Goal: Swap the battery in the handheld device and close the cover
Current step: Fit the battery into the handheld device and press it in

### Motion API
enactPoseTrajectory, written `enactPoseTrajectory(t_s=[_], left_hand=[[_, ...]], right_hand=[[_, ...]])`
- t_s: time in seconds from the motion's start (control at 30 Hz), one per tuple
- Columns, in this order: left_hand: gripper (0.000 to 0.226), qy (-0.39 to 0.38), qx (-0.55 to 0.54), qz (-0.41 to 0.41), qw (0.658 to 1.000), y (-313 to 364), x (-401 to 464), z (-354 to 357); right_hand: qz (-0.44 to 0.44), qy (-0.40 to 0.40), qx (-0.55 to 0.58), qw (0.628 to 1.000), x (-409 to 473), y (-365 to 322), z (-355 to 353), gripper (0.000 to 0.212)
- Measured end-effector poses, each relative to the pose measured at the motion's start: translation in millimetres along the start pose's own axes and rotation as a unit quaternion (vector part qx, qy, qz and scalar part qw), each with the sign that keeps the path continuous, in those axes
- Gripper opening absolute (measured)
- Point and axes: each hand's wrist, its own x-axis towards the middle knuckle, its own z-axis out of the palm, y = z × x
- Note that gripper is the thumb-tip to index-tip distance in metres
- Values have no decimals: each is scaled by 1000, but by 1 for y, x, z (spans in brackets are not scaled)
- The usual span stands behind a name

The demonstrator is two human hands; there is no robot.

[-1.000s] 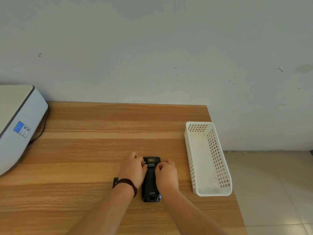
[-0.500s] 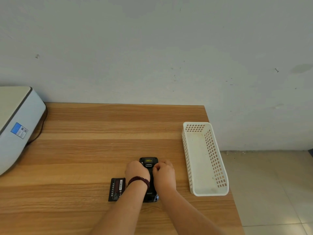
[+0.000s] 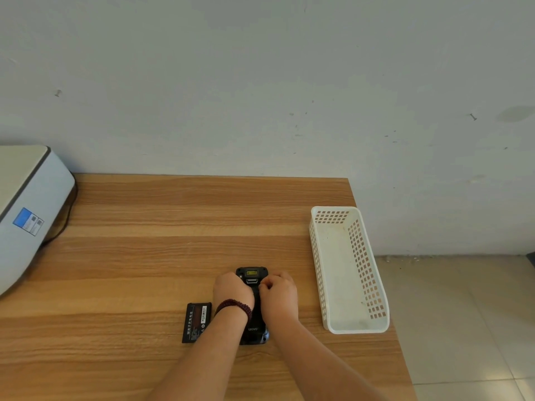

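While both your hands sit on the device (image 3: 252, 328), it lies back-up on the table (image 3: 173, 256), long axis running 12 to 6 o'clock, at about 5 o'clock from the table's middle. Your left hand (image 3: 233, 289) covers its left flank with the fingers curled over the edge, and your right hand (image 3: 280, 293) grips the right flank, fingertips bunched near the small latch area just below the scanner window; both are clamped on the device, though exactly what the fingertips press is hidden. A loose battery (image 3: 196, 322) lies flat just beside the device at 9 o'clock, partly under your left wrist, touching neither hand. You cannot tell from here whether it is the spent or the fresh one, nor whether the cover is seated. The device looks rigid, hard-shelled and fairly dense, so it should stay put under a firm press; take it by the long side edges, not the window end. The battery is a thin, stiff slab, likely smooth and a bit slippery; pinch it by its long edges. A white basket (image 3: 350, 328) stands at 3 o'clock, a printer (image 3: 26, 215) at 10 o'clock.
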Motion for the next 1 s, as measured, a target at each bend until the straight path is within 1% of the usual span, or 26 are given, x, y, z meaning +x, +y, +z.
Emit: enactPoseTrajectory(t_s=[0.3, 0.43, 0.63, 0.83, 1.0], left_hand=[[15, 17, -1, 38, 999, -3, -2, -4], [17, 16, -7, 14, 1000, -2, -5, -7], [16, -4, 4, -9, 1000, 5, -7, -7], [14, -10, 11, -13, 1000, 9, -6, -7], [16, -13, 19, 7, 1000, 6, -2, -6]], right_hand=[[9, -14, 1, 1000, 1, 0, -2, 17], [22, -5, -12, 1000, 0, -1, -1, 20], [35, 9, 6, 999, -3, -5, 2, 23], [30, -3, 20, 999, -2, -4, 0, 20], [6, -12, 2, 1000, 1, -2, -2, 17]])
